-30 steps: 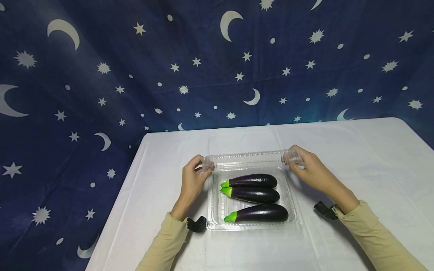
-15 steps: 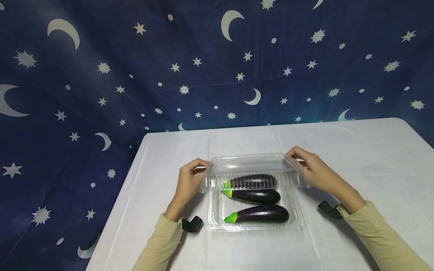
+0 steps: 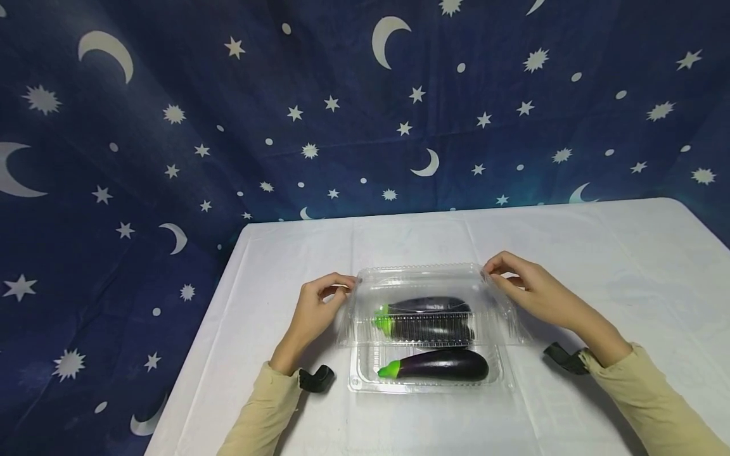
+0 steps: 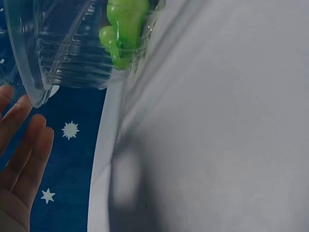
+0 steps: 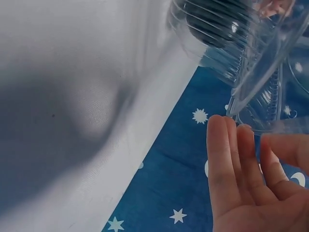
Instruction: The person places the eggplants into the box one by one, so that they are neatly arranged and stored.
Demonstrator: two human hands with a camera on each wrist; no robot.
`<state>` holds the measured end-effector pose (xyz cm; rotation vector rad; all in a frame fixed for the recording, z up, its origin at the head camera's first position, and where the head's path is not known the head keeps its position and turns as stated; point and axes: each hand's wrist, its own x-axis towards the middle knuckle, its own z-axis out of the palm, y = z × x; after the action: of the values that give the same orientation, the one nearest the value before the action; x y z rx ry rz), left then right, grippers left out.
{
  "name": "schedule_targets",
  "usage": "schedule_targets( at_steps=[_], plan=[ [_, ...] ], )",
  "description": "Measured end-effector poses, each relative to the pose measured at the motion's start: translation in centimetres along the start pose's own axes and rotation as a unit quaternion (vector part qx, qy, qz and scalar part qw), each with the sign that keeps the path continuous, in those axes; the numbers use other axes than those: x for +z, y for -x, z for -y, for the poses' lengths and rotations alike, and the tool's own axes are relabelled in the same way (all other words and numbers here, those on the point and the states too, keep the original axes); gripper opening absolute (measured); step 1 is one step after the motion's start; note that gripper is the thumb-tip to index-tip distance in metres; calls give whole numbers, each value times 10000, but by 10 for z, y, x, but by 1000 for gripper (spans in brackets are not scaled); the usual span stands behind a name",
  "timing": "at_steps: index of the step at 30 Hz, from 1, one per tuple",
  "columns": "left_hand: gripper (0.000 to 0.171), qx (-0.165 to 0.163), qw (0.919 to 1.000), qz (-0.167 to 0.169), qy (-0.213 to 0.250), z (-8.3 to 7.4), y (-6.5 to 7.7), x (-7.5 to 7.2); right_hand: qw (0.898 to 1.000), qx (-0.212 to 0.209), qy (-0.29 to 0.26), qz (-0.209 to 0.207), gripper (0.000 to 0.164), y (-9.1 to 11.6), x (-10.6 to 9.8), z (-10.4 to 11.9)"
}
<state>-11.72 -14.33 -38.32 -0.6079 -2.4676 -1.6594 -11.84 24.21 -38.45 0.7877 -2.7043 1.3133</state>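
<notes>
A clear plastic clamshell container's base [image 3: 433, 386] lies on the table with three eggplants inside. The nearest eggplant [image 3: 441, 365] shows uncovered; the other two show through the clear lid [image 3: 424, 277], which slopes over them with its near rim short of the base's front. My left hand [image 3: 310, 310] touches the lid's left side; in the left wrist view its visible fingers [image 4: 34, 159] are nearly straight, with green eggplant stems [image 4: 128, 24] behind the plastic. At the lid's right side is my right hand [image 3: 536, 291], its fingertips touching the rim, its fingers [image 5: 222, 164] extended.
The table has a white cloth [image 3: 599, 266], its left edge beyond my left forearm. Behind it hangs a dark blue curtain [image 3: 342, 95] with moons and stars. A black strap piece [image 3: 316, 379] sits at my left cuff, another [image 3: 564, 358] at the right.
The lid has swung from nearly upright down toward me, now covering the two far eggplants. Both hands have gone from gripping its edge to touching its sides with straighter fingers.
</notes>
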Motion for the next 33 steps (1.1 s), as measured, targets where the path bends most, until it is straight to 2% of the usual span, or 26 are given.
schedule_targets(
  at_steps=[4,8,17,24,33],
  plan=[
    [17,-134,9997,182,-50,12,-1,-1,10000,-29,16,67,15,4,-2,2],
    [16,-150,9995,187,-216,30,-1,2,9999,-31,56,96,16,7,-3,5],
    [12,504,9974,5,-521,35,6,5,9995,286,-72,61,16,15,-3,13],
    [7,648,9957,16,-663,38,8,7,9981,597,-34,126,19,23,-4,18],
    [5,614,9948,-63,-814,36,9,8,9971,633,-3,421,29,33,-3,22]
  ],
)
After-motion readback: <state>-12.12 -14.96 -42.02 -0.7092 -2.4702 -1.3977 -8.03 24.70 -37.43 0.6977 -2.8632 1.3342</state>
